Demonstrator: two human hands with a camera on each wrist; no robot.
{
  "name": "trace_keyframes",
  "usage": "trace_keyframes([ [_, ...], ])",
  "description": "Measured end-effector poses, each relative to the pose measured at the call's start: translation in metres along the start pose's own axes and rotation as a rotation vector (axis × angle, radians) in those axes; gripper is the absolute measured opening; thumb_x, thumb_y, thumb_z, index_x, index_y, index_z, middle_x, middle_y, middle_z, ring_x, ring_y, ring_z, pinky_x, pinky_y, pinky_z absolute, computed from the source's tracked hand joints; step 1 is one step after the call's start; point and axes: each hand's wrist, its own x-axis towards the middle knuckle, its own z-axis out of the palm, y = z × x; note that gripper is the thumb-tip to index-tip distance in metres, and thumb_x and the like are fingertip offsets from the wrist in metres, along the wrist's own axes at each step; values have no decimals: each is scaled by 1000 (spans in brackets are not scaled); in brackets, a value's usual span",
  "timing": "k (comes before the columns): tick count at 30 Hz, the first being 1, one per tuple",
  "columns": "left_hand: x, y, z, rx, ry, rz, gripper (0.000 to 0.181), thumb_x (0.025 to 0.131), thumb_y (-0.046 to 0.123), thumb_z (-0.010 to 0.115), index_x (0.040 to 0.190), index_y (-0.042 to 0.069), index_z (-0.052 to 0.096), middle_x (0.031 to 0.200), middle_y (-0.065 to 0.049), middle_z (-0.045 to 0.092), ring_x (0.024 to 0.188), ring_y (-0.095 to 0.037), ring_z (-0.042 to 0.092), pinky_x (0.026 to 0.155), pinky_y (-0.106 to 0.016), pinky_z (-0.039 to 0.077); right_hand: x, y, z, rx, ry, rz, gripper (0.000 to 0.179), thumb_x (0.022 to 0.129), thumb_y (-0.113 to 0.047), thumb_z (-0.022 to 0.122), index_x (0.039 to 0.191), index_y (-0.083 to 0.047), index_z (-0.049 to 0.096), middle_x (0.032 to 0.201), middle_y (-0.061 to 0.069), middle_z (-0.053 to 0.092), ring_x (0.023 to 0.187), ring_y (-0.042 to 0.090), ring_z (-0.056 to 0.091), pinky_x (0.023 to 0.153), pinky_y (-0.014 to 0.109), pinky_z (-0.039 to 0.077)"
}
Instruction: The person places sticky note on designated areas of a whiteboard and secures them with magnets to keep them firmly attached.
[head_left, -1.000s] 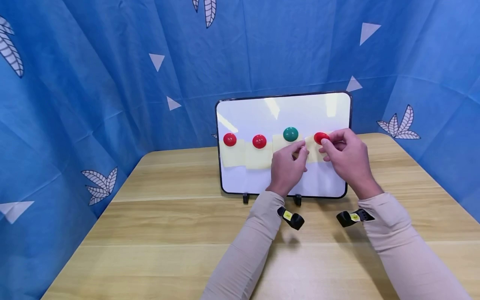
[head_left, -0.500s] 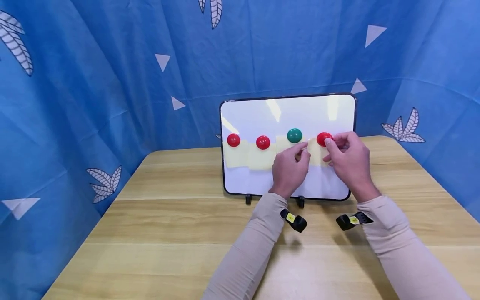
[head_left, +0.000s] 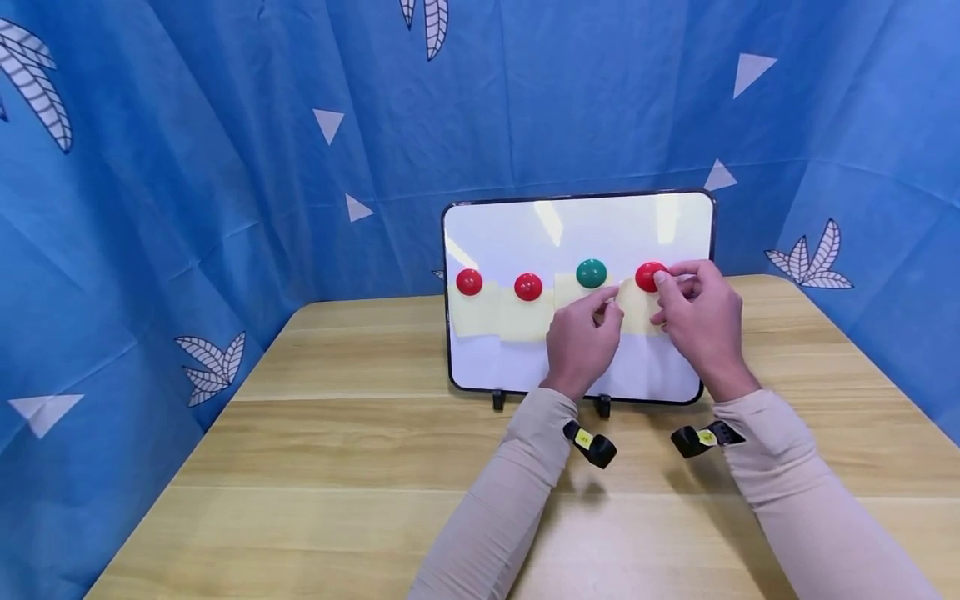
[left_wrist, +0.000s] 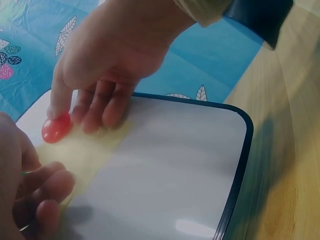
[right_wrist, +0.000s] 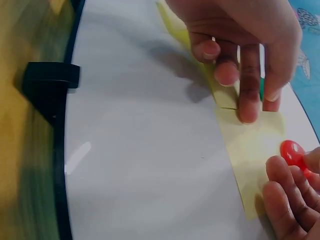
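Note:
My right hand [head_left: 701,321] pinches a round red magnet [head_left: 650,277] between thumb and fingers, at the top of the rightmost yellow sticky note [head_left: 637,312] on a small whiteboard [head_left: 510,233]. In the left wrist view, a fingertip of that hand touches the red magnet [left_wrist: 56,129]. My left hand [head_left: 583,342] has thumb and forefinger together at the same note's left edge; in the right wrist view these fingertips of the left hand [right_wrist: 245,55] meet the sticky note [right_wrist: 250,150], with another finger resting on it. The pinched edge is mostly hidden.
Two red magnets, the left one [head_left: 469,282] and its neighbour [head_left: 528,287], and a green magnet [head_left: 592,273] sit at the tops of other yellow notes. Black feet [head_left: 498,400] prop the board on a wooden table [head_left: 337,450]. A blue curtain [head_left: 405,125] hangs behind.
The red magnet under my right hand has gone from tilted to facing outward, nearly flat to the board. My left hand keeps its place at the note. The head view has shifted slightly.

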Motion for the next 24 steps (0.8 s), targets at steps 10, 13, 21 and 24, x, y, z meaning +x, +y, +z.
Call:
trace_keyframes([
  [10,-3,1,-2,-9,5,-7,27,99,22,64,123,13,73,94,4,74,67,0,55,58,-15,46,3,-2,-2,31,-6,28,45,101,-44,55,126,-7,58,99,15,69,67,8,69,65,16,53],
  [13,-4,1,-4,-9,7,-14,27,99,22,63,123,13,73,96,4,74,69,0,56,60,-14,47,2,-4,-3,35,-14,44,46,101,-45,53,127,-7,57,99,14,68,68,10,69,65,18,54],
  [21,-9,1,-3,7,14,1,25,100,19,61,121,14,72,91,6,72,64,0,53,58,-14,45,-4,-5,-2,65,13,19,42,102,-43,53,122,-7,57,92,12,66,66,12,68,62,20,54],
  [24,-13,2,-1,73,-16,58,23,100,19,59,117,14,74,86,7,70,61,1,49,57,-12,42,-8,-2,-4,49,35,3,39,102,-42,53,119,-7,59,89,10,65,64,11,67,60,20,53],
])
